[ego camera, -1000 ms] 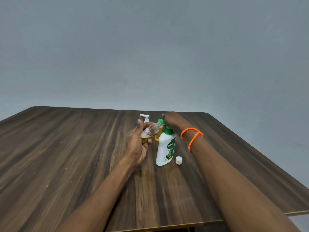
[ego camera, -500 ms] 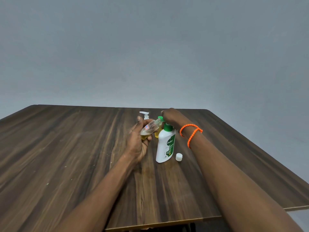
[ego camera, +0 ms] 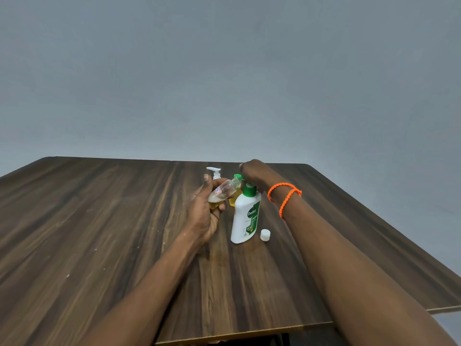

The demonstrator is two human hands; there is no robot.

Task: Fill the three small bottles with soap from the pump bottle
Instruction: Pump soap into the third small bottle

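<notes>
A white pump bottle (ego camera: 245, 217) with a green collar stands on the wooden table (ego camera: 99, 233). My right hand (ego camera: 254, 172) rests on top of its pump head, which it hides. My left hand (ego camera: 205, 213) grips a small clear bottle (ego camera: 223, 192) tilted with its open mouth at the pump's spout; yellow soap sits in its lower end. Behind stand a small yellow bottle (ego camera: 234, 193) with a green cap and a small bottle with a white pump top (ego camera: 215, 172), both partly hidden.
A small white cap (ego camera: 265, 234) lies on the table just right of the pump bottle. An orange cord bracelet (ego camera: 284, 196) circles my right wrist. The table's front edge runs below my forearms, and a grey wall stands behind.
Both hands and the bottles keep the same arrangement; the camera view shifted slightly, so everything sits a little higher in the frame.
</notes>
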